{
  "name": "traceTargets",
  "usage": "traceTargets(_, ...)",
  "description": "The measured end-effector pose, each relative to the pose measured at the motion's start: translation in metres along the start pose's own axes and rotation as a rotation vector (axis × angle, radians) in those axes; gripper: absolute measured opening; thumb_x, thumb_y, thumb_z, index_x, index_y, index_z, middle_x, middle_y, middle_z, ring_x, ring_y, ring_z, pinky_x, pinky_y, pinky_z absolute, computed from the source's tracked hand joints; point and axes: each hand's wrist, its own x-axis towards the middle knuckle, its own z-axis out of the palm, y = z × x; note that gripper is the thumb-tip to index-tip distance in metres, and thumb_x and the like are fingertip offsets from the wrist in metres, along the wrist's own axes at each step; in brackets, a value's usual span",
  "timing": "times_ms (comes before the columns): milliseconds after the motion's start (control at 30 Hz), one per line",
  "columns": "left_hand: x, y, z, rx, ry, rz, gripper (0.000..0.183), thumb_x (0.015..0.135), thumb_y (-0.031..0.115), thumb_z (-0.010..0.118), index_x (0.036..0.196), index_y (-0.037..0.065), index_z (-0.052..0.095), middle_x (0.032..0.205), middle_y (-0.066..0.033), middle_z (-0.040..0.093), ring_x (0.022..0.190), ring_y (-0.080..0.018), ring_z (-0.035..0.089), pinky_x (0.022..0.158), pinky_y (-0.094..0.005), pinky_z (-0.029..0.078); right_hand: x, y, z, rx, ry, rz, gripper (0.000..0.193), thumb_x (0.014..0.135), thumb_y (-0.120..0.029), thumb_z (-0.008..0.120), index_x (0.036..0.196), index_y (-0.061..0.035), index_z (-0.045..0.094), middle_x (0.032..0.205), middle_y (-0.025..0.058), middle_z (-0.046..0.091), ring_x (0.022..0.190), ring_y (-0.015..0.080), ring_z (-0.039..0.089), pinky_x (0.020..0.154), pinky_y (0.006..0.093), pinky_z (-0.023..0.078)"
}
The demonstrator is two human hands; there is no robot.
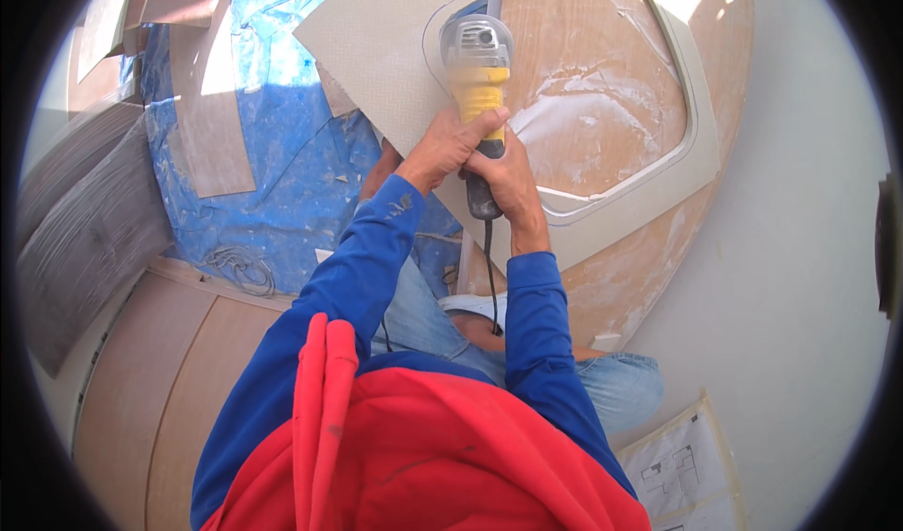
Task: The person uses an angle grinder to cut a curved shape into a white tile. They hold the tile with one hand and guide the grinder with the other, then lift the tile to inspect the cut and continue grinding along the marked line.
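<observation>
A yellow and black corded angle grinder (482, 94) with a grey head lies over the left rim of a large rounded cutout in a cream panel (372, 47). Around its body and switch area my left hand (444, 147) is closed. My right hand (511, 178) grips the dark rear handle, its thumb up near the left one. The grinder's head is at the pencil-marked edge of the opening; its disc is blurred and hard to make out. From the handle a black cord (490, 268) runs down toward my legs.
Pale dust lies on the plywood (593, 70) under the opening. Blue sheeting (282, 145) covers the floor at left, with wood offcuts (212, 117) and a coiled cable (243, 268). Plastic-wrapped boards (94, 221) lean at far left. A taped drawing (682, 465) lies lower right.
</observation>
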Motion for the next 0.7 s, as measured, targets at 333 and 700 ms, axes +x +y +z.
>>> traceTargets(333, -0.005, 0.000, -0.002, 0.016, -0.066, -0.047, 0.067, 0.103, 0.053, 0.076, 0.144, 0.003, 0.059, 0.128, -0.0071, 0.067, 0.116, -0.0152, 0.064, 0.099, -0.0338, 0.055, -0.001, 0.002, -0.006, -0.023, -0.011, 0.047, 0.051, 0.086, -0.017, 0.083, 0.129, 0.0009, 0.064, 0.101, 0.0084, 0.073, 0.088, 0.0170, 0.070, 0.079, 0.0336, 0.056)
traceTargets(700, -0.012, -0.005, 0.006, -0.028, 0.016, 0.030, 0.057, 0.101, 0.052, 0.080, 0.126, 0.002, 0.071, 0.111, -0.0073, 0.073, 0.099, -0.0155, 0.069, 0.084, -0.0336, 0.057, -0.008, -0.001, -0.004, -0.035, -0.009, 0.069, 0.050, 0.087, -0.019, 0.082, 0.129, -0.0003, 0.063, 0.097, 0.0079, 0.072, 0.086, 0.0172, 0.069, 0.078, 0.0346, 0.056)
